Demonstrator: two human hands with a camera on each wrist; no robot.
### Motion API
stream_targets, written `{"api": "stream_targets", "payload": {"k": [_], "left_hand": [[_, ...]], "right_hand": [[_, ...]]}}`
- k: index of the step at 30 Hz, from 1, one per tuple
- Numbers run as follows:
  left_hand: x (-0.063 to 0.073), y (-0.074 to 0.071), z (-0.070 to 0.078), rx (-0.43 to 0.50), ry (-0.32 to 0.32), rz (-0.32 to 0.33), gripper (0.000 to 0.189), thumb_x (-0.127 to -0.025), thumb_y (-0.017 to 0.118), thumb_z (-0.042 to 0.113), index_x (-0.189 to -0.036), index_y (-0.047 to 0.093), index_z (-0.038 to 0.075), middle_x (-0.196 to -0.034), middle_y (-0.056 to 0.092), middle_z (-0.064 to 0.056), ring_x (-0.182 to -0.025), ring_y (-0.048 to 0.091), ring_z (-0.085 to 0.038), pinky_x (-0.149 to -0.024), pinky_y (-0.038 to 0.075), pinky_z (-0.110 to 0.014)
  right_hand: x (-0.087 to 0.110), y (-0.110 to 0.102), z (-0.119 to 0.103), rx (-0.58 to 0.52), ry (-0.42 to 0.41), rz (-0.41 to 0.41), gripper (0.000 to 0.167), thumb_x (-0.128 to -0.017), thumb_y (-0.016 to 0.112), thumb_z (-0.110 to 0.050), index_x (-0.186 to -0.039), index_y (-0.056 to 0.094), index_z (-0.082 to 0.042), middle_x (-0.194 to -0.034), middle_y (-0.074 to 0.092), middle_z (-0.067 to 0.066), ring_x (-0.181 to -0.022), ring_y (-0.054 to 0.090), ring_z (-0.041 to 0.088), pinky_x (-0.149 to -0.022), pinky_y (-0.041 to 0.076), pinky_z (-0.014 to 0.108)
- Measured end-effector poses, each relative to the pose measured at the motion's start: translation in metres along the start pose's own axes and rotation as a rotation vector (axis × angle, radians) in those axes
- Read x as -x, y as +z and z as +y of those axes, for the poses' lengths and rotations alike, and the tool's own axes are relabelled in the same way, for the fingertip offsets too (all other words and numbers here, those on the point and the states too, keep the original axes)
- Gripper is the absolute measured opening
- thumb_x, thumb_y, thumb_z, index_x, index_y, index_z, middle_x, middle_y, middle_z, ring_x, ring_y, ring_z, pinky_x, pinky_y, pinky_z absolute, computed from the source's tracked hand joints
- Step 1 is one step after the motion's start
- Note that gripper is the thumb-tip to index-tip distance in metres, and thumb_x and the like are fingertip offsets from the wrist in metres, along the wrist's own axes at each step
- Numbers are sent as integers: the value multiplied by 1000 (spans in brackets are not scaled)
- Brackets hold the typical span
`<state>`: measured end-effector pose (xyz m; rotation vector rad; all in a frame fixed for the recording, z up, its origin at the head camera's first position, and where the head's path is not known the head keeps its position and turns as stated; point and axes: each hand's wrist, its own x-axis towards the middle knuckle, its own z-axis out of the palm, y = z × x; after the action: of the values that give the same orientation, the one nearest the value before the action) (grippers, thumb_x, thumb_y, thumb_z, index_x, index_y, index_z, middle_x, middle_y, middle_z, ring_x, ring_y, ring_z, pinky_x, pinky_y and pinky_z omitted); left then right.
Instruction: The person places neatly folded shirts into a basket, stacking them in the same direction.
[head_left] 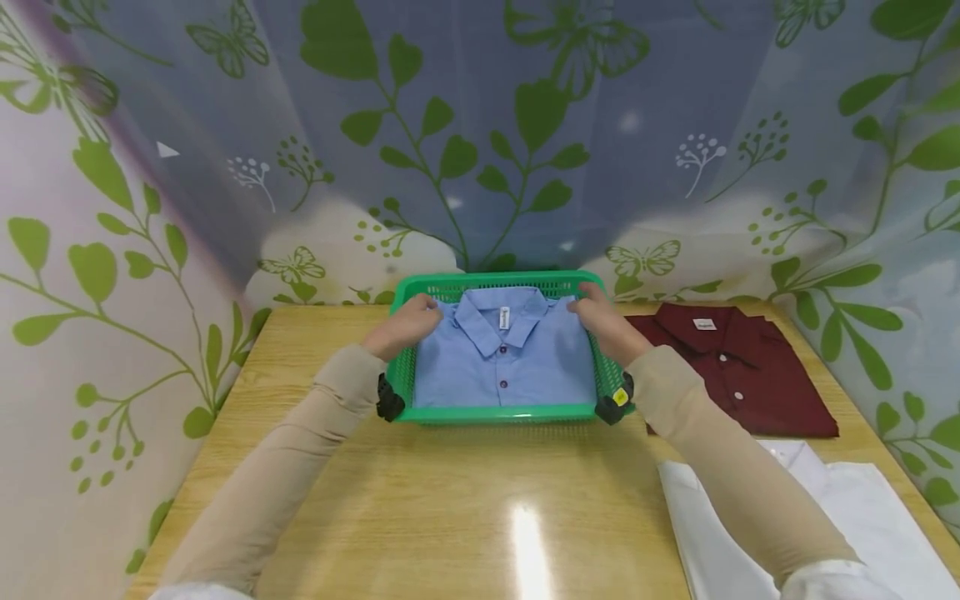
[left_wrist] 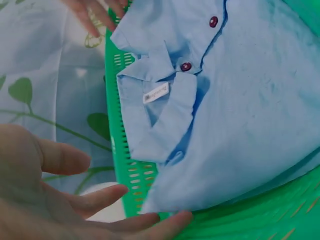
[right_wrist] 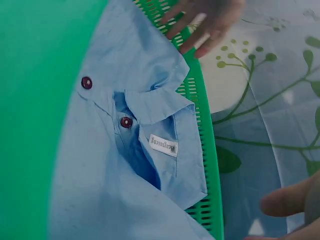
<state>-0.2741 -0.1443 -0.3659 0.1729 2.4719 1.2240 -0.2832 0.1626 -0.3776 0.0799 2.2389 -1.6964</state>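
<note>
Your beige sleeves [head_left: 292, 467] lay nearest, running up to both grips. Your left grip [head_left: 405, 327] was relaxed, fingers [left_wrist: 102, 197] spread and pinching nothing, by one shoulder of the blue shirt [head_left: 461, 367]. Your right grip [head_left: 606, 323] was at the other shoulder, likewise slack with fingers loosely extended; whether either grip touched the cloth, you could not tell. Between your grips, that shirt lay folded in the green basket [head_left: 502, 412], collar away from you, on the bench [head_left: 420, 492]. Right of your right grip lay a maroon shirt [head_left: 757, 375]; nearer you, partly hidden by that arm's sleeve, a white shirt [head_left: 870, 508].
</note>
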Motion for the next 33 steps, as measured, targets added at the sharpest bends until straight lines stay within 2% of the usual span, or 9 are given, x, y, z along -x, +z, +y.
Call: {"api": "stream_targets", "payload": {"k": [3, 5, 6, 10, 13, 16, 23, 29, 33], "left_hand": [[-3, 2, 5, -62, 34, 56, 47, -104, 33, 21, -141, 41, -7, -155, 31, -21, -109, 47, -30, -92, 43, -44], [-7, 2, 9, -31, 40, 45, 45, -103, 34, 19, -139, 44, -7, -152, 36, -21, -99, 47, -31, -86, 45, -43], [-11, 2, 10, -1, 34, 22, 45, -104, 35, 19, -139, 44, -6, -150, 37, -21, -99, 49, -32, -85, 47, -44], [-25, 1, 11, 109, -49, -96, 50, -105, 39, 21, -149, 34, -2, -147, 38, -24, -120, 47, -42, -96, 47, -51], [-32, 1, 7, 120, -134, -150, 58, -106, 38, 26, -156, 20, 2, -152, 30, -26, -131, 39, -48, -102, 43, -57], [-36, 2, 1, 133, -203, -184, 64, -107, 36, 28, -159, 6, 6, -158, 21, -24, -138, 31, -50, -104, 39, -62], [-40, 6, -12, 217, -288, -197, 64, -107, 36, 26, -159, 3, 9, -163, 8, -16, -142, 23, -50, -102, 38, -67], [-35, 7, -10, 235, -274, -222, 64, -107, 35, 26, -159, 2, 8, -164, 4, -16, -143, 19, -51, -103, 36, -67], [-28, 3, -3, 336, -220, -253, 63, -107, 35, 27, -159, 6, 7, -164, -3, -18, -144, 13, -53, -105, 31, -69]], "right_hand": [[2, 2, -5, 6, -66, 51, 57, -104, 36, -9, -156, 18, 1, -160, 18, 23, -145, 22, 39, -115, 24, 54], [-2, 2, -7, -35, -63, 43, 52, -104, 37, -10, -153, 27, 1, -156, 29, 24, -141, 30, 39, -113, 29, 52], [-4, 2, -7, -54, -49, 26, 50, -105, 37, -11, -153, 30, 1, -155, 32, 23, -140, 33, 39, -113, 30, 52], [-18, 0, -4, -109, 52, -60, 50, -107, 35, -14, -154, 28, 0, -154, 34, 23, -141, 35, 39, -114, 30, 50], [-26, -1, 2, -129, 107, -84, 53, -106, 35, -14, -155, 24, 1, -157, 29, 23, -142, 31, 40, -115, 27, 51], [-33, -1, 7, -156, 146, -72, 56, -105, 38, -14, -156, 21, 2, -159, 24, 22, -143, 28, 42, -115, 25, 55], [-43, 2, 16, -233, 265, -93, 60, -105, 42, -19, -157, 18, 0, -163, 11, 19, -147, 17, 40, -117, 17, 58], [-41, 3, 10, -237, 284, -132, 62, -106, 42, -22, -159, 14, -5, -164, 3, 21, -148, 11, 42, -117, 15, 58], [-33, 1, -3, -249, 248, -176, 62, -106, 39, -23, -160, 12, -8, -163, 0, 25, -148, 9, 43, -118, 15, 57]]}}
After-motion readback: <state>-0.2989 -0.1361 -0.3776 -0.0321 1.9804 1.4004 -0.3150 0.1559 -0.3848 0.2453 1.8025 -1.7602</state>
